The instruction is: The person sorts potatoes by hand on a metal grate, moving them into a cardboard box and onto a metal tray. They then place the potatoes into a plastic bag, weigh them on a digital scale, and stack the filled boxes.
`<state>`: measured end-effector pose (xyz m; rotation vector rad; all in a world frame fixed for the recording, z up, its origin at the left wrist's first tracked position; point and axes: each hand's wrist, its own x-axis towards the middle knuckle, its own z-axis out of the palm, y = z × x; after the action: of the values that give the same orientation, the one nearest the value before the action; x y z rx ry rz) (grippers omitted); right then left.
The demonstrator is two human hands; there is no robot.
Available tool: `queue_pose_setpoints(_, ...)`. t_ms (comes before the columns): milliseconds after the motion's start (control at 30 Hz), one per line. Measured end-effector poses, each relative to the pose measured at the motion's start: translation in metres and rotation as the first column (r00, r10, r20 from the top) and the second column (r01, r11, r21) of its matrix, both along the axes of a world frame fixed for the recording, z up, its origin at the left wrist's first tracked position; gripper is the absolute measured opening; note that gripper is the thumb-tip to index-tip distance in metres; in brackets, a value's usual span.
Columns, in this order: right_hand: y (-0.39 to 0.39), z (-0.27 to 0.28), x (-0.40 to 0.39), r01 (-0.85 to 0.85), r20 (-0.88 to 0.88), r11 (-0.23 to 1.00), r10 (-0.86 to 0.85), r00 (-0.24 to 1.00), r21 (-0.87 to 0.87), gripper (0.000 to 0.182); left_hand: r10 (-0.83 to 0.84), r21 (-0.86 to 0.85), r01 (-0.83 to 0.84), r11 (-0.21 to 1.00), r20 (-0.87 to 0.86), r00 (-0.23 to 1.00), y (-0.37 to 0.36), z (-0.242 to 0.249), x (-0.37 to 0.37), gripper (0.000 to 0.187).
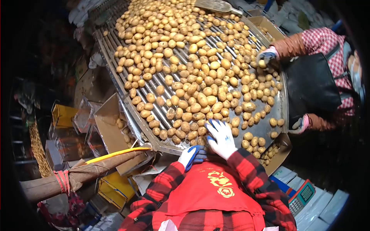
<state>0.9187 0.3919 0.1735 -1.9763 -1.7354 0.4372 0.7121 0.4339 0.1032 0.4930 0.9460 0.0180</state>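
Right hand [221,138], in a white-and-blue work glove, is open, fingers spread at the near edge of a big spread of round yellow-brown potatoes [202,99]. Left hand [190,157], same kind of glove, sits just left by the near rim of the slatted grey metal table [266,129] they're lying on; can't tell if it's gripping anything. Far right, a co-worker's gloved hand [268,55] has one potato.

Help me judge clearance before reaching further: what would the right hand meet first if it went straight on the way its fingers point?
The right hand would probably meet the loose potatoes just ahead; whether it already touches some is unclear from this view.
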Motion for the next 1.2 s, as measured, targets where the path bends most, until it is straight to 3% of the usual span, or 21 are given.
queue_pose_setpoints(100,0.072,0.000,0.001,-0.069,0.182,0.997,0.059,0.982,0.047,0.055,0.059,-0.018,-0.059,0.998,0.008,0.998,-0.005,-0.007,-0.002,0.039)
queue_pose_setpoints(200,0.130,-0.044,0.008,-0.166,0.320,0.986,0.146,0.936,0.034,0.049,0.050,-0.025,-0.050,0.998,0.018,0.999,-0.006,-0.007,-0.003,0.040)
queue_pose_setpoints(433,0.245,-0.051,-0.001,-0.423,0.471,0.898,0.324,0.821,0.119,0.040,0.083,-0.076,-0.079,0.994,0.051,0.995,-0.005,-0.007,-0.008,0.045)
queue_pose_setpoints(500,0.295,-0.055,0.003,-0.398,0.345,0.900,0.321,0.882,0.179,0.037,0.105,-0.132,-0.093,0.987,0.080,0.991,-0.001,-0.009,-0.008,0.048)
queue_pose_setpoints(567,0.336,-0.016,0.021,-0.275,0.046,0.956,0.280,0.959,-0.099,0.034,0.132,-0.159,-0.119,0.980,0.076,0.988,0.002,0.004,-0.007,0.050)
queue_pose_setpoints(600,0.345,-0.005,0.039,-0.265,0.099,0.964,0.263,0.960,0.005,0.033,0.137,-0.148,-0.116,0.982,0.140,0.981,0.001,0.001,-0.011,0.052)
queue_pose_setpoints(633,0.345,0.003,0.064,-0.261,0.154,0.959,0.243,0.958,0.111,0.032,0.145,-0.157,-0.123,0.980,0.138,0.980,0.001,-0.001,-0.013,0.052)
queue_pose_setpoints(700,0.327,0.009,0.099,-0.207,0.086,0.913,0.188,0.978,0.353,0.032,0.179,-0.216,-0.130,0.968,0.228,0.957,0.002,-0.002,-0.015,0.054)
queue_pose_setpoints(767,0.294,-0.009,0.109,-0.169,0.241,0.907,0.077,0.967,0.386,0.034,0.195,-0.226,-0.145,0.963,0.219,0.956,0.008,0.004,-0.013,0.054)
queue_pose_setpoints(833,0.252,0.023,0.073,-0.314,0.329,0.949,0.287,0.900,0.033,0.039,0.221,-0.276,-0.149,0.950,0.254,0.942,0.009,0.005,-0.013,0.054)
queue_pose_setpoints(900,0.204,-0.009,0.052,-0.616,0.370,0.780,0.542,0.754,0.113,0.041,0.218,-0.285,-0.147,0.947,0.237,0.947,0.009,0.000,-0.012,0.056)
queue_pose_setpoints(967,0.184,-0.040,0.069,-0.534,0.307,0.845,0.507,0.806,0.007,0.044,0.228,-0.287,-0.156,0.945,0.239,0.944,0.007,-0.001,-0.013,0.057)
queue_pose_setpoints(1000,0.175,-0.050,0.079,-0.461,0.368,0.886,0.413,0.833,0.048,0.044,0.253,-0.322,-0.164,0.932,0.258,0.932,0.009,0.001,-0.013,0.058)
queue_pose_setpoints(1033,0.171,-0.038,0.079,-0.350,0.371,0.936,0.341,0.864,-0.045,0.043,0.264,-0.326,-0.173,0.929,0.260,0.929,0.008,0.001,-0.013,0.058)
queue_pose_setpoints(1133,0.155,-0.032,0.080,-0.175,0.381,0.983,0.139,0.914,0.062,0.040,0.302,-0.305,-0.213,0.928,0.284,0.910,0.004,0.001,-0.015,0.057)
queue_pose_setpoints(1200,0.147,-0.020,0.065,-0.199,0.312,0.978,0.170,0.935,0.061,0.041,0.303,-0.287,-0.216,0.933,0.306,0.903,0.003,0.001,-0.015,0.055)
